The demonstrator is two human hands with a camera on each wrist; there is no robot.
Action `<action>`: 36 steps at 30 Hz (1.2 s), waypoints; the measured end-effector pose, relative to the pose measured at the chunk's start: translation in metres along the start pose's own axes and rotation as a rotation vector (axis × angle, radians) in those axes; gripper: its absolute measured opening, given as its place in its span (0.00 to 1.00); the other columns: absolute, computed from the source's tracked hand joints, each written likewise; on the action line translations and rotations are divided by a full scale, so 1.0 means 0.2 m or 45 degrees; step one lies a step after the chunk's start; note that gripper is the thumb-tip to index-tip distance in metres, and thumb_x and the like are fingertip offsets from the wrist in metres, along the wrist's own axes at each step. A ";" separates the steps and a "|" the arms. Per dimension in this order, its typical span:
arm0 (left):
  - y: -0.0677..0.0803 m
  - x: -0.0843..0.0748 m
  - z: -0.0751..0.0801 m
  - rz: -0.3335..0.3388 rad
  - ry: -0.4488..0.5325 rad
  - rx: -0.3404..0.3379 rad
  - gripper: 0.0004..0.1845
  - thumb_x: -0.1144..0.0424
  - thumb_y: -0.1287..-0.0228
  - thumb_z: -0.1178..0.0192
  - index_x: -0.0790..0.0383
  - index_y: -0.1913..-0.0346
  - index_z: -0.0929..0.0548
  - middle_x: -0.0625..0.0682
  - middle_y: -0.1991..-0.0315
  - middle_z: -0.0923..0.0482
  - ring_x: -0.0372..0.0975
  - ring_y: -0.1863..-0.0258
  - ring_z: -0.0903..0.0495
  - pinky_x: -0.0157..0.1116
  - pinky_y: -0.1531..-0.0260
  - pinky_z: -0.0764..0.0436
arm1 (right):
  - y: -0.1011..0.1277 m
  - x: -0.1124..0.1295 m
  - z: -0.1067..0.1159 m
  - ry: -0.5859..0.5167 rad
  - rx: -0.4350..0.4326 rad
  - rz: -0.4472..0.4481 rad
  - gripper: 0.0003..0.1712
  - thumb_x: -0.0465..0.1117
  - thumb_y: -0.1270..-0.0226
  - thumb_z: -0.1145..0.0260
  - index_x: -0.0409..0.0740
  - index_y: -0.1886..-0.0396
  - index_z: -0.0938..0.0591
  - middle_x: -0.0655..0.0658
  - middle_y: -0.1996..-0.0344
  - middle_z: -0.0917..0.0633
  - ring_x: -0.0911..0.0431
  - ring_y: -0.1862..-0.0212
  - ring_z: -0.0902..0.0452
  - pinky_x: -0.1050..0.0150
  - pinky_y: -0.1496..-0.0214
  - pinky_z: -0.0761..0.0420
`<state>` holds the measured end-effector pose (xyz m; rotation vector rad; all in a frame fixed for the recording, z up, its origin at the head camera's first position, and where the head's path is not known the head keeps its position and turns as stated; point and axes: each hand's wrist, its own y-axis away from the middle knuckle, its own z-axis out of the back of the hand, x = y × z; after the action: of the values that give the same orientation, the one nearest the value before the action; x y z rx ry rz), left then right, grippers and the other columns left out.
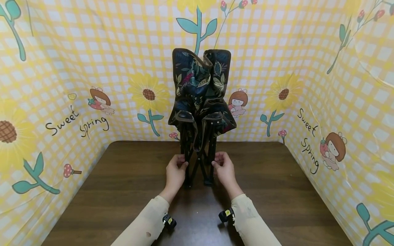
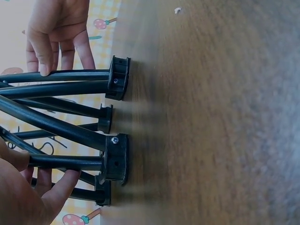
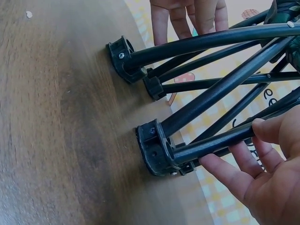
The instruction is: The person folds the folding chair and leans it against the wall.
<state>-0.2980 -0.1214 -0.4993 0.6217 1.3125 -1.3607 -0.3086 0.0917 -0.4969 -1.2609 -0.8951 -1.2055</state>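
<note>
A small folding camp chair (image 1: 192, 80) with dark leaf-patterned fabric stands upright and mostly folded on the table. Its thin black legs cross in an X under the bunched seat. My left hand (image 1: 176, 173) pinches a left front leg low down, thumb in front and fingers behind. On the other side my right hand (image 1: 225, 172) holds a right leg at about the same height. Close up, the left wrist view shows a black plastic foot (image 2: 117, 159) with a screw just past my left fingers. Another foot (image 3: 154, 147) sits beyond my right fingertips in the right wrist view.
The brown wooden table (image 1: 123, 205) extends around the chair. Behind and on both sides hangs a yellow checked cloth (image 1: 132, 51) printed with flowers and cartoon girls. A tiny white speck (image 2: 177, 10) lies on the tabletop. Small black cameras (image 1: 169, 222) are strapped at both wrists.
</note>
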 end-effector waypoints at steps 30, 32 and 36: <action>-0.05 0.02 -0.03 -0.047 -0.042 -0.032 0.10 0.74 0.33 0.34 0.64 0.51 0.16 0.59 0.60 0.14 0.49 0.55 0.17 0.47 0.53 0.19 | -0.06 -0.02 -0.02 0.013 -0.012 0.015 0.17 0.27 0.32 0.32 0.43 0.46 0.22 0.40 0.57 0.21 0.51 0.58 0.23 0.37 0.63 0.13; -0.06 0.03 -0.04 -0.044 -0.044 -0.031 0.10 0.74 0.33 0.34 0.64 0.51 0.16 0.59 0.60 0.14 0.50 0.55 0.17 0.47 0.53 0.19 | -0.06 -0.02 -0.02 0.018 -0.014 0.019 0.17 0.27 0.32 0.32 0.43 0.46 0.22 0.40 0.57 0.20 0.51 0.58 0.23 0.38 0.64 0.13; -0.06 0.03 -0.04 -0.034 -0.048 -0.028 0.10 0.74 0.33 0.34 0.65 0.51 0.16 0.59 0.59 0.15 0.50 0.55 0.17 0.46 0.53 0.19 | -0.07 -0.03 -0.02 0.021 -0.017 0.031 0.17 0.27 0.32 0.32 0.43 0.47 0.22 0.40 0.57 0.21 0.51 0.58 0.23 0.41 0.67 0.13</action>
<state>-0.3126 -0.1191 -0.5028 0.5628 1.3085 -1.3715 -0.3242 0.0896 -0.5001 -1.2672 -0.8590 -1.2027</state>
